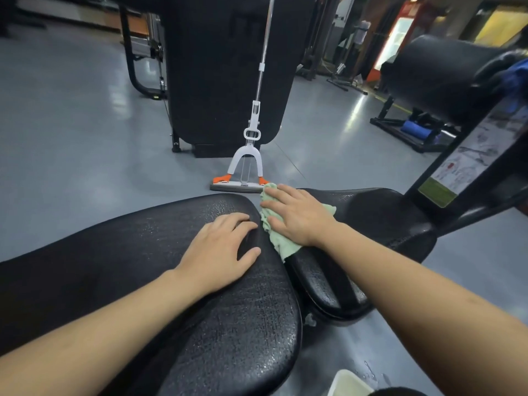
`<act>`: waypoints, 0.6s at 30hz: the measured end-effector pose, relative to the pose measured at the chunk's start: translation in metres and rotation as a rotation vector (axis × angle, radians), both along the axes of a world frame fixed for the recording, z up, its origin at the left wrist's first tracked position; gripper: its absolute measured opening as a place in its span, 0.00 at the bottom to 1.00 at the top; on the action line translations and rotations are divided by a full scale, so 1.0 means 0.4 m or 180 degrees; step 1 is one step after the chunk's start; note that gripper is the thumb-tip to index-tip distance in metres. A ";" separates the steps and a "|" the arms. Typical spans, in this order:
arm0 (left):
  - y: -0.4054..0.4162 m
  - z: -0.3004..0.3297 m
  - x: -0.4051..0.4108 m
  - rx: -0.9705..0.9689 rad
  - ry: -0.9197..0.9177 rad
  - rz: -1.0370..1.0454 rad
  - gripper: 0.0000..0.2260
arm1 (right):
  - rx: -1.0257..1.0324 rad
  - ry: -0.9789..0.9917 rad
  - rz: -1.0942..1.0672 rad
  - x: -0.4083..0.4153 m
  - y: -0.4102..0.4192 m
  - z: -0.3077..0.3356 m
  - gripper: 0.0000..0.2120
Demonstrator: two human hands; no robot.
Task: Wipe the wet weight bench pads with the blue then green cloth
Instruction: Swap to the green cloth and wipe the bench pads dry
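While the green cloth (281, 232) lies on the small pad (371, 221), close to the gap between the two pads, the right hand (297, 214) presses flat on it with straight fingers. The left hand (221, 250) rests flat on the big pad (143, 267), holding nothing. A mop (245, 167) stands on the floor (71, 138) behind them.

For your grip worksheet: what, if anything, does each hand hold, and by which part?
Neither hand grips anything. The right hand presses flat on the middle of the green cloth; the left hand rests open on the near pad.
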State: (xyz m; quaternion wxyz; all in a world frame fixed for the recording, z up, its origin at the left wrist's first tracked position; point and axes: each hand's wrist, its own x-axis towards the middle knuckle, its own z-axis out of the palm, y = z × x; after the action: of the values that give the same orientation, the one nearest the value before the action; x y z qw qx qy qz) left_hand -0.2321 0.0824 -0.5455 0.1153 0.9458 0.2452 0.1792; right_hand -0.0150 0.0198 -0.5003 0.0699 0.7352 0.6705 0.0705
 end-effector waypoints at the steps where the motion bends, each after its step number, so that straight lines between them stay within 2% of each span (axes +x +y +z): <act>1: -0.004 0.002 -0.001 -0.0022 0.0009 0.0010 0.31 | 0.0003 -0.0010 -0.0017 -0.003 -0.002 -0.001 0.27; 4: -0.021 0.005 -0.010 -0.0102 0.0047 -0.0006 0.34 | 0.0021 -0.0015 -0.0088 -0.027 -0.046 0.003 0.31; 8: -0.049 0.013 -0.019 -0.0126 0.0095 -0.0039 0.35 | 0.0215 0.0069 -0.0092 -0.067 -0.166 -0.010 0.31; 12: -0.085 0.027 -0.024 -0.0099 0.0134 -0.0150 0.35 | 0.0423 -0.0064 -0.0112 -0.087 -0.304 -0.021 0.26; 18: -0.131 0.033 -0.019 0.0054 0.0152 -0.0401 0.31 | 0.0374 0.0183 -0.0332 -0.106 -0.402 -0.011 0.29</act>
State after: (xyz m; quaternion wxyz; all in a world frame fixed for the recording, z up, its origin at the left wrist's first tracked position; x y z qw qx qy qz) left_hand -0.2395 0.0299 -0.5323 0.1125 0.9643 0.1863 0.1510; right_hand -0.0575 -0.1411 -0.5048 0.0110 0.7737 0.6278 0.0848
